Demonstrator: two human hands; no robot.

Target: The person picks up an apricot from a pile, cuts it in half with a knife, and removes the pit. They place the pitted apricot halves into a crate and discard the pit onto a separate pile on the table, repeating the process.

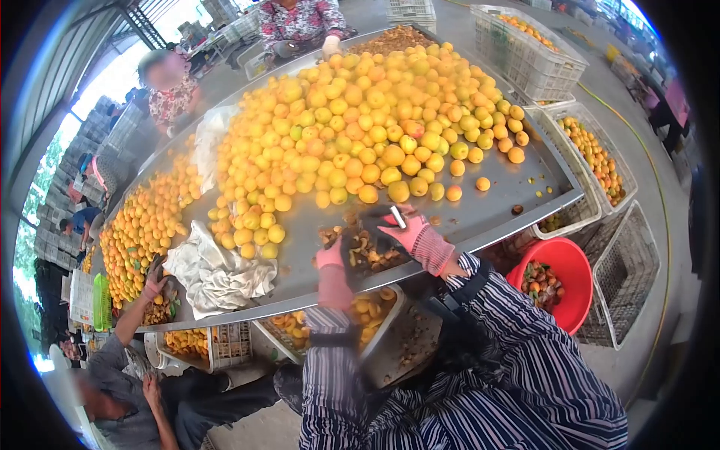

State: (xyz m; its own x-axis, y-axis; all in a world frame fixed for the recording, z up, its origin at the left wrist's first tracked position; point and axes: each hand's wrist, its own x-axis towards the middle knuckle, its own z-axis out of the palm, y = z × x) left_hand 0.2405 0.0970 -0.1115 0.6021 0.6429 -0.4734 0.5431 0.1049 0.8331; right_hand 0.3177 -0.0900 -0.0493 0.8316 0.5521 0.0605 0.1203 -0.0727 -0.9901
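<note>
My right hand (421,238), in a pink glove with dark fingers, is closed around a small tool with a shiny pale end (397,217). Just left of it, my left hand (331,271) wears a matching glove and reaches over the metal table's near edge; its fingers are blurred, and I cannot tell what they hold. Between and under both hands lies a heap of brown-orange halves and scraps (384,259). Beyond the hands, a large pile of orange-yellow apricots (337,127) covers the metal table (300,238).
White cloths (217,270) lie on the table at the left. Below the near edge stands a crate (396,309) of apricot halves. At the right are a red bucket (579,289) holding scraps and several plastic crates (626,270). A co-worker's gloved hand (153,279) touches fruit at the left; other people stand opposite.
</note>
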